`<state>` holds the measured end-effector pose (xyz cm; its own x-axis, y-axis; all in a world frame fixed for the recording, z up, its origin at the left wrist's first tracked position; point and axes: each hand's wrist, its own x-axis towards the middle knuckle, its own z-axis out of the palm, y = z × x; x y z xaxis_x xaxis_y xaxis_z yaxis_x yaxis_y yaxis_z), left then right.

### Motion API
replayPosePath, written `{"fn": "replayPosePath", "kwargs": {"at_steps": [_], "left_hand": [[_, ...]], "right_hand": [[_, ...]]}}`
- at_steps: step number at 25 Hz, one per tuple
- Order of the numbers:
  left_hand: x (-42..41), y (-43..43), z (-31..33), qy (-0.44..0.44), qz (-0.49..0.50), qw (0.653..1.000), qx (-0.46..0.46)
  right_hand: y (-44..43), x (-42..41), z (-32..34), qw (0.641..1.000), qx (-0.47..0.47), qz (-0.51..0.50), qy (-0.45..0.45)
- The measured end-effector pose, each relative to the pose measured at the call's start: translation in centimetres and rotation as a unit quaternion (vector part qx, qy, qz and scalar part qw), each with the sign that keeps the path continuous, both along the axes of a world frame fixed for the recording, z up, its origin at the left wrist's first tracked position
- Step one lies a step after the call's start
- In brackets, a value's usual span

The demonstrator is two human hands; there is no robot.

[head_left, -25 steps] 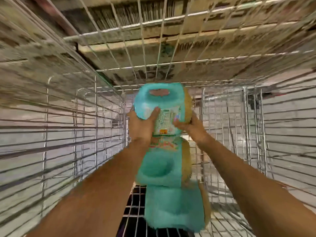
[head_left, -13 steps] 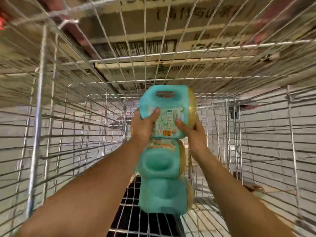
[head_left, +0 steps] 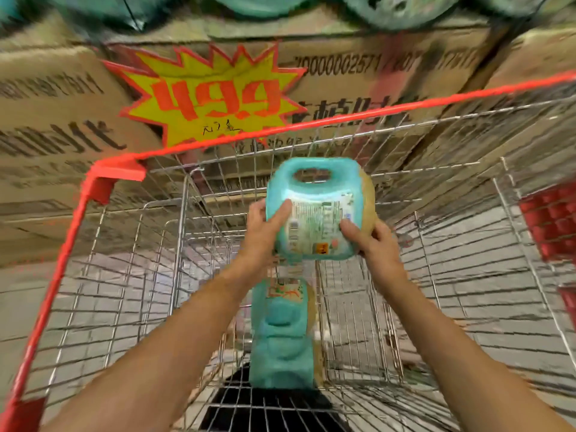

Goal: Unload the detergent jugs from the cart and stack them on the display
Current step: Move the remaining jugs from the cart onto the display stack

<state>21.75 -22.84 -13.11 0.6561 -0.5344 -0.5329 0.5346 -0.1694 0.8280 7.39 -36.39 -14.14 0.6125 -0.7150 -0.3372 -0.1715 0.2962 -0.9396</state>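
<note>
One jug (head_left: 316, 213) held, stacked jugs (head_left: 282, 335) in cart (head_left: 67, 254)

Cropped by the top edge: teal jugs (head_left: 399, 10) above the cartons (head_left: 56, 98), only their lower parts in view. Smeared by motion blur: carton print, mostly unreadable, and the small handwriting on the price sign (head_left: 212, 98). Too fine to read: label text on the held jug (head_left: 318, 210). Hidden behind that jug: most fingers of the left grip (head_left: 261, 235) and right grip (head_left: 377, 244). Partly covered by it and the left forearm: stacked jugs (head_left: 282, 335) in the cart (head_left: 118, 171), count unclear. Cut by the right edge: a red crate-like thing (head_left: 551, 219), not identifiable. Lost past the bottom edge: both elbows.
</note>
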Motion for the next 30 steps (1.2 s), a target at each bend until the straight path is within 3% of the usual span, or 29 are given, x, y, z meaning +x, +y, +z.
{"fn": "replayPosePath", "kwargs": {"at_steps": [8,12,15,18,21,23,26,30], "left_hand": [[-0.1,5.2,10.2,-0.012,-0.072,0.997,0.004],[-0.9,6.6,12.5,0.018,-0.038,0.989,-0.141],[-1.9,7.2,13.3,-0.051,0.035,0.980,-0.190],[-3.1,7.6,13.5,-0.145,0.107,0.963,-0.199],[-3.9,8.0,13.2,-0.289,0.079,0.945,-0.133],[-4.4,8.4,13.2,-0.322,0.046,0.935,-0.141],[-3.6,8.5,13.9,-0.204,0.059,0.949,-0.234],[-0.8,8.4,14.9,0.036,-0.038,0.979,-0.195]], "right_hand": [[1.9,-1.6,11.0,0.995,-0.076,0.008,-0.070],[3.9,-1.0,14.2,0.992,-0.077,0.035,-0.096],[5.9,0.2,15.8,0.993,-0.064,0.047,-0.085],[8.0,0.9,17.2,0.994,-0.100,0.034,-0.019],[10.3,2.3,18.5,0.996,0.059,0.064,-0.010],[10.6,2.9,19.0,0.994,0.103,0.040,-0.013],[9.9,2.6,18.7,0.997,0.047,0.022,-0.065],[8.6,1.3,17.9,0.986,-0.042,0.115,-0.115]]}}
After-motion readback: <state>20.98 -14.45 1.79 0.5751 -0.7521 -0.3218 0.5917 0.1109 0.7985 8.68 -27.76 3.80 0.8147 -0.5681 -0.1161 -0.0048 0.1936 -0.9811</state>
